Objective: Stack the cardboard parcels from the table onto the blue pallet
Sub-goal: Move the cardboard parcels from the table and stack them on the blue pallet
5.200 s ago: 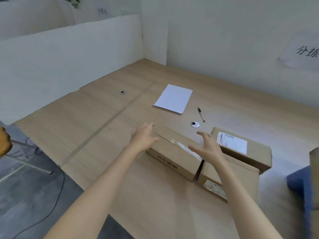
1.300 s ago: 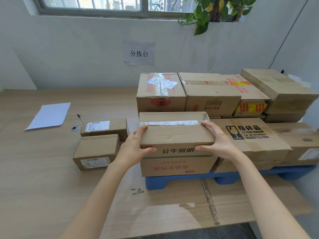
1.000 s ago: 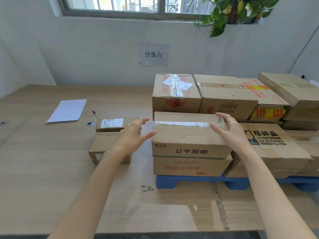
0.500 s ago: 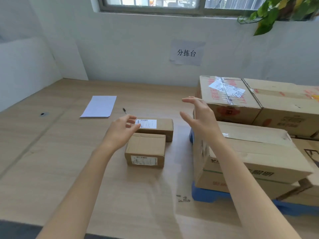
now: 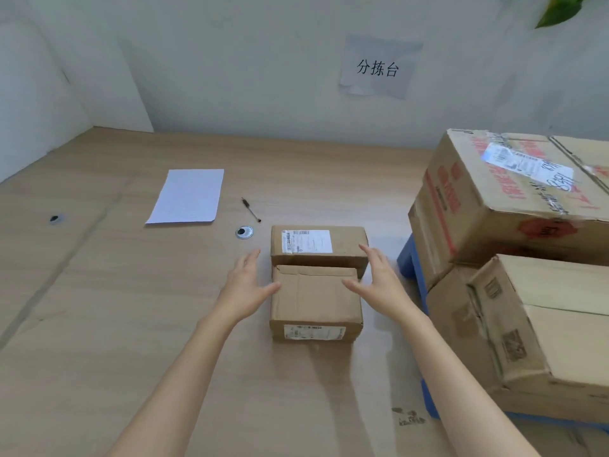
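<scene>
Two small cardboard parcels lie side by side on the wooden table (image 5: 99, 324). The near parcel (image 5: 314, 301) has a label on its front face. The far parcel (image 5: 318, 247) carries a white shipping label on top. My left hand (image 5: 245, 286) is open at the near parcel's left edge, thumb over its corner. My right hand (image 5: 382, 280) is open over its right edge. Neither hand grips anything. At the right, several larger parcels (image 5: 514, 199) are stacked on the blue pallet (image 5: 410, 258).
A white sheet of paper (image 5: 188, 196), a pen (image 5: 251, 209) and a round metal cable grommet (image 5: 244, 232) lie behind the parcels on the left. A paper sign (image 5: 379, 67) hangs on the white wall. A white partition stands at the far left.
My hands left the parcel set on the pallet stack. I turned left, and both open hands came down on either side of the near small parcel.
</scene>
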Demonstrator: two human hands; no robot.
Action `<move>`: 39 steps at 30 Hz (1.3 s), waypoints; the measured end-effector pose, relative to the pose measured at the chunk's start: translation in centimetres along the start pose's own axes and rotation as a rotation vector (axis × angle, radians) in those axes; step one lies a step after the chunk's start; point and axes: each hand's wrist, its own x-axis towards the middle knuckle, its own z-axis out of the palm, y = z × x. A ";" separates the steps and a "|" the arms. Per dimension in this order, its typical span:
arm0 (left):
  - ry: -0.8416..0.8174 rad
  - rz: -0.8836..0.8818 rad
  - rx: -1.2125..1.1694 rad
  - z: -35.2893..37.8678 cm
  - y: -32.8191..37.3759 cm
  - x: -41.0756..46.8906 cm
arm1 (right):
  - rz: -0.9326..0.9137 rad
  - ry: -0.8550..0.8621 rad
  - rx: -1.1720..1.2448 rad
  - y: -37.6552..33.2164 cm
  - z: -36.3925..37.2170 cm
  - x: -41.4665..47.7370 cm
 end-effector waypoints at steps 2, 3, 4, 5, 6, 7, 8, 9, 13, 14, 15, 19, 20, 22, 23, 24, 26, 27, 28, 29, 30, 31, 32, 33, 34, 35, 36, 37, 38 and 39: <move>-0.068 -0.006 0.001 1.4 -1.3 1.4 | 0.049 -0.042 -0.007 1.3 1.1 0.8; -0.103 -0.011 -0.009 2.0 -1.9 2.0 | 0.070 -0.063 -0.003 2.0 1.5 1.1; -0.138 -0.018 -0.019 2.6 -2.4 2.5 | 0.087 -0.085 0.005 2.5 2.0 1.4; -0.174 -0.023 -0.021 3.1 -2.9 3.0 | 0.101 -0.106 0.013 3.0 2.4 1.7; -0.207 -0.023 -0.018 3.7 -3.3 3.3 | 0.116 -0.125 0.018 3.5 2.8 2.0; -0.246 -0.022 -0.017 4.2 -3.7 3.7 | 0.131 -0.143 0.020 3.9 3.3 2.2; -0.290 -0.021 -0.029 4.7 -4.0 3.9 | 0.148 -0.160 0.023 4.3 3.8 2.3; -0.333 -0.020 -0.055 5.2 -4.3 4.1 | 0.165 -0.179 0.028 4.6 4.3 2.5; -0.428 0.000 -0.117 7.1 -5.1 4.6 | 0.177 -0.259 0.010 6.0 6.1 2.7; -0.429 0.006 -0.118 7.5 -5.2 4.7 | 0.171 -0.273 0.020 6.3 6.4 2.8; -0.429 0.007 -0.121 7.8 -5.4 4.9 | 0.169 -0.288 0.038 6.5 6.7 2.8; -0.436 0.017 -0.153 8.6 -6.0 5.1 | 0.140 -0.378 0.021 7.0 7.0 2.9; -0.429 0.025 -0.157 8.9 -6.0 5.0 | 0.133 -0.384 0.015 7.1 7.1 2.9; -0.391 0.037 -0.151 9.4 -6.1 4.7 | 0.130 -0.359 0.020 7.2 7.4 2.7; -0.370 0.036 -0.147 9.6 -6.1 4.6 | 0.132 -0.342 0.024 7.1 7.6 2.6; -0.353 0.030 -0.145 9.6 -6.0 4.6 | 0.137 -0.329 0.025 7.1 7.7 2.5; -0.338 0.024 -0.143 9.4 -5.8 4.5 | 0.142 -0.319 0.024 7.0 7.6 2.5; -0.334 0.024 -0.141 9.2 -5.6 4.4 | 0.139 -0.319 0.020 7.0 7.5 2.5; -0.330 0.026 -0.141 8.9 -5.4 4.3 | 0.138 -0.317 0.018 6.9 7.4 2.5; -0.322 0.025 -0.141 8.6 -5.2 4.2 | 0.135 -0.313 0.018 6.8 7.2 2.4; -0.314 0.022 -0.139 8.3 -5.0 4.0 | 0.133 -0.306 0.017 6.6 7.0 2.3; -0.304 0.019 -0.134 7.8 -4.7 3.8 | 0.128 -0.297 0.017 6.3 6.7 2.1; -0.296 0.019 -0.125 7.3 -4.4 3.5 | 0.123 -0.291 0.021 6.1 6.4 1.9; -0.292 0.020 -0.118 6.7 -4.1 3.2 | 0.115 -0.287 0.029 5.7 5.9 1.7; -0.289 0.019 -0.113 6.0 -3.7 2.9 | 0.108 -0.282 0.040 5.3 5.4 1.4; -0.285 0.016 -0.112 5.3 -3.1 2.4 | 0.097 -0.276 0.050 4.9 4.9 1.2; -0.282 0.014 -0.112 4.6 -2.6 1.9 | 0.085 -0.271 0.056 4.4 4.3 0.9; -0.273 0.015 -0.109 3.8 -1.9 1.3 | 0.070 -0.267 0.058 3.9 3.7 0.6; -0.260 0.020 -0.103 3.0 -1.2 0.6 | 0.052 -0.261 0.058 3.3 3.0 0.1; -0.245 0.025 -0.100 2.2 -0.5 -0.2 | 0.033 -0.254 0.060 2.7 2.3 -0.4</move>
